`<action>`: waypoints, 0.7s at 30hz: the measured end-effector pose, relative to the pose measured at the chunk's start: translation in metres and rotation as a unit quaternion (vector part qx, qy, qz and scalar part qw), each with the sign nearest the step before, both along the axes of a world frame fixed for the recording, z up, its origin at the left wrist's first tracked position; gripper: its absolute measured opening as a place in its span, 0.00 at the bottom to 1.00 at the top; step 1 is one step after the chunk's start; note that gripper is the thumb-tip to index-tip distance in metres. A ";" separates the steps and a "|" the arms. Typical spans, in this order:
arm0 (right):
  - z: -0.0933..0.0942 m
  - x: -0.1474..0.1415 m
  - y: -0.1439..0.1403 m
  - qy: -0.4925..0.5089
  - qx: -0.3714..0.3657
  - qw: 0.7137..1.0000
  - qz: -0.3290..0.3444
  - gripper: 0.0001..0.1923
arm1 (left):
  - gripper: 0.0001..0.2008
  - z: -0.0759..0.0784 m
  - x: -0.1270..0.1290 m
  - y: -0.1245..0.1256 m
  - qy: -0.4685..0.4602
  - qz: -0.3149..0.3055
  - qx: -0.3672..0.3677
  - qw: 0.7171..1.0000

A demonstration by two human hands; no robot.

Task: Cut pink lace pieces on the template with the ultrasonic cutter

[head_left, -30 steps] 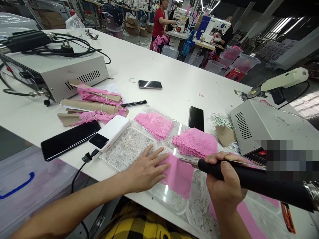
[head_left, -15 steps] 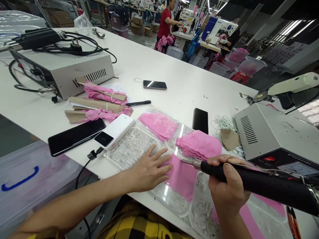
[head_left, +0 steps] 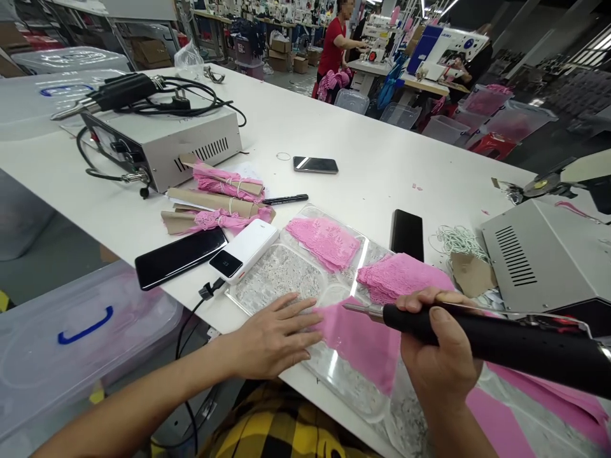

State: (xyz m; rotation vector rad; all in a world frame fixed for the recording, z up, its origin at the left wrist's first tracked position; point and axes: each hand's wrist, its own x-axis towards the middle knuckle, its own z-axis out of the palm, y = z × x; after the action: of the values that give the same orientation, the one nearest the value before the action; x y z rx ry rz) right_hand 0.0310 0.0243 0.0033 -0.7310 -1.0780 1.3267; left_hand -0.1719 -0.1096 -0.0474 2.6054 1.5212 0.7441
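Wrapped around the black handle of the hot cutting tool (head_left: 487,343), our right hand (head_left: 436,356) holds it clamped in a full fist, thumb on top; its metal tip reaches left over the pink lace strip (head_left: 358,340); we cannot tell whether the tip touches the cloth. Our left hand (head_left: 272,334) lies flat with fingers spread and gripping nothing, its fingertips pressing the left end of the strip. That strip runs across a clear plate (head_left: 286,280) at the near edge of the white table (head_left: 372,159), then trails off to the right under the tool.

On the far part of the plate lie two stacks of cut pink lace, one (head_left: 324,238) to the left, one (head_left: 401,280) just beyond our right hand; beside the plate's left corner sits a white power bank (head_left: 245,251) with a cable hanging off the table edge, and next to it a black phone (head_left: 179,257); behind these lie lace bundles wrapped on brown card (head_left: 219,200) and a black pen (head_left: 285,200). Another dark phone (head_left: 407,233) lies past the plate, and a third phone (head_left: 316,165) farther out. A grey control box (head_left: 167,143) stands at the left, a second one (head_left: 544,254) at the right. A person in a red top (head_left: 338,44) stands at the sewing machines far behind.
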 end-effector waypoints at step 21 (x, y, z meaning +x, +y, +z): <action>-0.004 -0.003 -0.003 -0.022 0.022 0.999 0.008 0.08 | 0.16 -0.008 0.002 -0.003 -0.010 0.023 0.040 0.999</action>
State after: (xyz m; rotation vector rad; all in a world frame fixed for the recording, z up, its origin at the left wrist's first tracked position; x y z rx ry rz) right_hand 0.0282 0.0217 -0.0012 -0.7232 -1.1478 1.3015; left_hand -0.1696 -0.1125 -0.0557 2.6189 1.5836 0.8496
